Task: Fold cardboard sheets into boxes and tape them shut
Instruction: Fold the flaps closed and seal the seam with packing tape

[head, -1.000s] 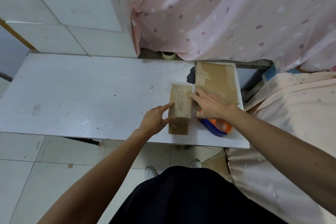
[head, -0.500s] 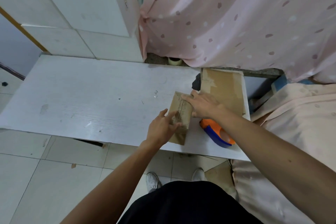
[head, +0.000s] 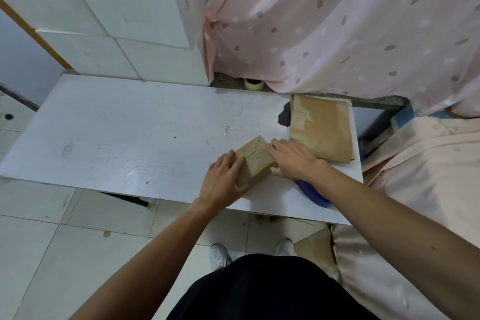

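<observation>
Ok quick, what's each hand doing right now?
Left hand: open, fingers flat against the left side of the box.
Right hand: open, straight fingers pressing on top of the box.

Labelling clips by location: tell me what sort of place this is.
Probably a room in a home used as a makeshift packing spot: a pink dotted curtain hangs behind a plain white table, flat cardboard sheets are stacked on it, and the floor is tiled.
</observation>
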